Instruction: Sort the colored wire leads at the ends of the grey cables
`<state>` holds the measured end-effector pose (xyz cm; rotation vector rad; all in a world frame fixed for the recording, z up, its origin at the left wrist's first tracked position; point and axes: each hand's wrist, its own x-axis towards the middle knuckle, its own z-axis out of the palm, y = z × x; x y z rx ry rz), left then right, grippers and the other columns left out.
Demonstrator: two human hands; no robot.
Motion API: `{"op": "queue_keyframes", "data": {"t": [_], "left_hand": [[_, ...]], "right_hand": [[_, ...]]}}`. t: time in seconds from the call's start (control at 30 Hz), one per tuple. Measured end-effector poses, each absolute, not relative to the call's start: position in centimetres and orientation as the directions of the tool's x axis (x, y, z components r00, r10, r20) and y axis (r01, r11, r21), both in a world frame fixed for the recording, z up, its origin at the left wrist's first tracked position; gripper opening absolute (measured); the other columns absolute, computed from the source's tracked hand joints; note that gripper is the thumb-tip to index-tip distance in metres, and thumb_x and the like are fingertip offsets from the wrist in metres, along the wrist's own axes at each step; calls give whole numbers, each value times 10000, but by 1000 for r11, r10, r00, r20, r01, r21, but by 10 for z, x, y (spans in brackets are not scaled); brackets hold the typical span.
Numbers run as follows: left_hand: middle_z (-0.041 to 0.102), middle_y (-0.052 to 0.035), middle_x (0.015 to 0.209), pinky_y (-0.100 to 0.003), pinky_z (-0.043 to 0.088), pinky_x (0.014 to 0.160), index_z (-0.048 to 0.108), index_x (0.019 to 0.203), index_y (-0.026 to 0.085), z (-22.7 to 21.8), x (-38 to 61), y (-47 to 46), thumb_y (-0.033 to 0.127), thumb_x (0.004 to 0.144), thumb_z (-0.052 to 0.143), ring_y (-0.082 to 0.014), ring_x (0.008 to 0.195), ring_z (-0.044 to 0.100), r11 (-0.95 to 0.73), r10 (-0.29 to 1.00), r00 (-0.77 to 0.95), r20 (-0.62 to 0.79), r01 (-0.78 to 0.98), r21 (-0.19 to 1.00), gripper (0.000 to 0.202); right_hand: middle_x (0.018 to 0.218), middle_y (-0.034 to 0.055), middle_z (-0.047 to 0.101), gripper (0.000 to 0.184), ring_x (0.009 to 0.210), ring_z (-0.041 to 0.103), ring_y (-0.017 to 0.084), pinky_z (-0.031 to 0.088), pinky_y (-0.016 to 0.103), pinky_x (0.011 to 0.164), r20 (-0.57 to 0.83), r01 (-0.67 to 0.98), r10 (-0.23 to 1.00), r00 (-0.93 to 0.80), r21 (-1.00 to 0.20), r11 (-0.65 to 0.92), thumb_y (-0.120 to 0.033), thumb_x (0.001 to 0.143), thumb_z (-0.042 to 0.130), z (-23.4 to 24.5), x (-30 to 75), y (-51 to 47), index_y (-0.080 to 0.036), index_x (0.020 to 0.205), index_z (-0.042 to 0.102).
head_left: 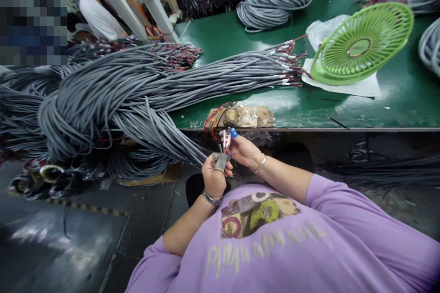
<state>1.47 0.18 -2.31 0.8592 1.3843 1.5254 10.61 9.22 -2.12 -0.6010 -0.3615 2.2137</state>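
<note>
My left hand (213, 175) is closed around the end of a grey cable (178, 144) that trails off to the big bundle on the left. Thin coloured wires (222, 148) stick up from that cable end. My right hand (242, 149) pinches those wires with a small pink clip-like tool (226, 138); a blue cover sits on one fingertip. Both hands meet just below the table's front edge, in front of my purple shirt. A wooden block (252, 116) with red wires lies on the table edge right above the hands.
A huge bundle of grey cables (137, 87) with stripped coloured ends sprawls over the green table (378, 110) and hangs down at left. A green fan (360, 46) lies at right, a coiled cable bunch (273, 7) at the back. Another person in white (98, 18) sits far left.
</note>
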Motion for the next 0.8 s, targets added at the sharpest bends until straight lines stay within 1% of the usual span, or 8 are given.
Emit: {"op": "queue_keyframes", "data": {"t": [0.17,0.37,0.47,0.53,0.6,0.67,0.73,0.8], "left_hand": [[609,29,542,-148,334,355,558,692,166,-20,16,2,415,776,652,-52,359,493,-2,922,-384,-53,-142,990,279],[610,21,535,-150,335,356,563,664,159,-18,15,-4,395,775,663,-52,362,490,-33,925,-378,-40,-184,982,279],[616,16,539,-154,343,361,581,672,157,-18,12,-9,396,776,665,-55,368,492,-30,922,-386,-45,-185,982,274],[614,14,538,-156,341,357,586,674,157,-18,9,-13,412,770,667,-57,368,494,-22,916,-397,-52,-180,983,284],[608,15,533,-156,337,354,583,670,158,-18,7,-15,424,761,669,-59,365,493,-8,915,-397,-65,-179,984,294],[607,15,534,-158,338,355,581,673,160,-20,5,-16,431,757,670,-61,365,494,14,920,-383,-84,-180,984,297],[609,14,537,-160,339,358,580,677,162,-23,4,-17,439,759,667,-62,367,497,34,928,-360,-92,-164,986,301],[613,10,536,-162,339,360,583,678,164,-27,2,-18,451,764,662,-66,371,504,55,936,-338,-96,-130,990,310]], "right_hand": [[658,0,622,363,530,477,83,375,213,508,-304,-618,743,-596,-417,-666,-519,815,639,-23,107,91,-157,785,648],[774,23,651,421,606,546,105,391,211,514,-287,-586,682,-673,-355,-728,-586,850,544,-26,112,92,-176,862,639],[782,28,646,423,603,535,106,409,212,517,-281,-550,645,-711,-349,-759,-579,873,504,-30,116,92,-176,870,632],[773,30,640,377,598,523,103,425,212,525,-268,-523,620,-738,-353,-775,-527,884,514,-35,120,91,-168,864,628],[783,34,645,249,609,526,99,454,217,553,-240,-488,596,-767,-386,-783,-398,863,585,-40,126,89,-153,863,630],[807,36,655,145,629,543,95,480,225,583,-204,-430,562,-802,-456,-779,-249,782,673,-45,132,87,-136,866,638],[815,36,660,203,632,549,88,488,222,589,-175,-358,519,-837,-542,-760,-186,708,731,-48,138,85,-124,886,654],[800,38,662,261,602,533,76,473,211,566,-153,-304,492,-857,-621,-722,-239,686,767,-48,141,84,-116,895,670]]}}
